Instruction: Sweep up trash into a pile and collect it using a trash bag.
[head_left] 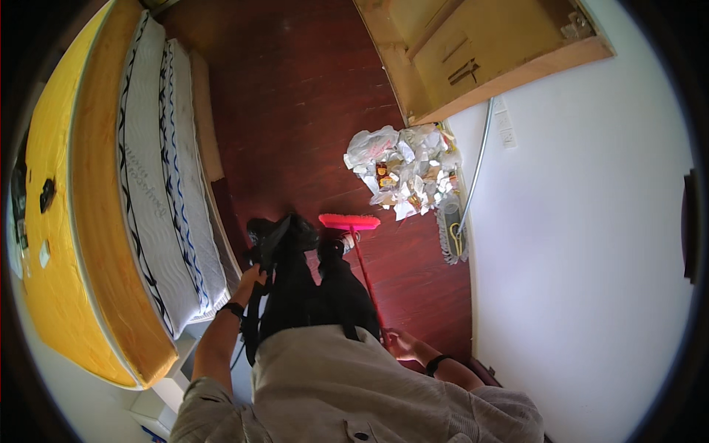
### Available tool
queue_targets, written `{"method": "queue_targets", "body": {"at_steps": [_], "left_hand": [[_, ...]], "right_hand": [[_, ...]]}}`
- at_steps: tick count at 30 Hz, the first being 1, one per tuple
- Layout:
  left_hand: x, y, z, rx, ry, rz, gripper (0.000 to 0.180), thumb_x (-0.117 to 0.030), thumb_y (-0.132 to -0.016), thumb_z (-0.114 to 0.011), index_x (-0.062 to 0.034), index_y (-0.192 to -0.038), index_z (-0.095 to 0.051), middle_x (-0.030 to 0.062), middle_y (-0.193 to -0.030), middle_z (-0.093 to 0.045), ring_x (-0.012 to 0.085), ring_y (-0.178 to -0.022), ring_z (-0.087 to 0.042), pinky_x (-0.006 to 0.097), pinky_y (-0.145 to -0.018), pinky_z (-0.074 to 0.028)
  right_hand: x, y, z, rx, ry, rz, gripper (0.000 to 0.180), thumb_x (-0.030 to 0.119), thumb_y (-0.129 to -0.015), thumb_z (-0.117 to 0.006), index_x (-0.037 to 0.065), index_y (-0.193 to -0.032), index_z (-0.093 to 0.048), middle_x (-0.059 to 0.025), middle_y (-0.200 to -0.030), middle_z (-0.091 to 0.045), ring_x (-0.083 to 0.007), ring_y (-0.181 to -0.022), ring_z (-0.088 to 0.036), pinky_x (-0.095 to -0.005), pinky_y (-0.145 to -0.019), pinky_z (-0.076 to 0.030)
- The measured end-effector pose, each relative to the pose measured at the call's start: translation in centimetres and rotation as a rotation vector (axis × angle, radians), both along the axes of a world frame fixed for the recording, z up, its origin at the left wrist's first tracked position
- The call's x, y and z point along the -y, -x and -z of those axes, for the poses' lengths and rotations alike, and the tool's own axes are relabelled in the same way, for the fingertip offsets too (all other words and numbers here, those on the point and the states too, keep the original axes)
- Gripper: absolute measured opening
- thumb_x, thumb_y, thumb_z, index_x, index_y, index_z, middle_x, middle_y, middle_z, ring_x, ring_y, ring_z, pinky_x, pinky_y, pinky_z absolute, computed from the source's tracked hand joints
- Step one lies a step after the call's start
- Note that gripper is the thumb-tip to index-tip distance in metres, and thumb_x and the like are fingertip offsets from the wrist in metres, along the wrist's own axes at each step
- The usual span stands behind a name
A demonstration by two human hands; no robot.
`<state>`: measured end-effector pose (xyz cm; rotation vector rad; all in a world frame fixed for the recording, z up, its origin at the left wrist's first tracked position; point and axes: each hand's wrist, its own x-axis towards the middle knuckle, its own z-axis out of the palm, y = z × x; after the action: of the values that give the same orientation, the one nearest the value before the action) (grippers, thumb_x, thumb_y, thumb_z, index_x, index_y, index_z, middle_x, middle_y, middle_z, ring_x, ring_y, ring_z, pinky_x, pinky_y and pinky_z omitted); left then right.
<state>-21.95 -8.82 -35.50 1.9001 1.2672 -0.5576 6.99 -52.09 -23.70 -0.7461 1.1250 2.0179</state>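
– What do you see at the left edge of the floor (288, 140)?
– There stand mattresses: one with yellow cover (55, 221), then white ones with dark patterned borders (159, 177).
– And the left hand (253, 276)?
– It is beside the white ones, with fingers curled at a black bag (286, 235); I cannot tell if they pinch it.
– Where is the broom (349, 222)?
– Its pink-red head lies near the middle of the floor, just right of the bag. The red handle slants down to the right hand (399, 344), whose fingers are closed around it.
– And farther right?
– A heap of rubbish (413, 176), then a grey mop (447, 235) at the floor's right edge, beside the white wall (576, 221).
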Motion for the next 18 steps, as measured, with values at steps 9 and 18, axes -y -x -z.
{"method": "queue_targets", "body": {"at_steps": [9, 18], "left_hand": [[-0.2, -9.7, 6.9, 0.008, 0.032, 0.077, 0.038, -0.027, -0.086, -0.051, -0.0002, -0.114, -0.046, 0.0288, -0.104, -0.058, 0.0465, -0.099, -0.054, 0.052, -0.086, -0.043], [-2.7, -10.3, 16.6, -0.040, -0.022, -0.383, 0.042, -0.026, -0.084, -0.052, -0.0035, -0.119, -0.048, 0.0260, -0.113, -0.056, 0.0442, -0.106, -0.052, 0.047, -0.091, -0.042]], "right_hand": [[0.9, 2.4, 15.1, 0.234, 0.139, -0.302, 0.034, 0.048, -0.091, -0.047, 0.016, -0.082, -0.053, -0.0001, -0.067, -0.052, -0.0189, -0.059, -0.052, -0.0373, -0.059, -0.047], [0.1, 8.4, 13.0, 0.555, 0.228, -0.336, 0.024, 0.032, -0.093, -0.044, 0.014, -0.078, -0.050, 0.0022, -0.056, -0.042, -0.0130, -0.042, -0.042, -0.0264, -0.039, -0.035]]}}
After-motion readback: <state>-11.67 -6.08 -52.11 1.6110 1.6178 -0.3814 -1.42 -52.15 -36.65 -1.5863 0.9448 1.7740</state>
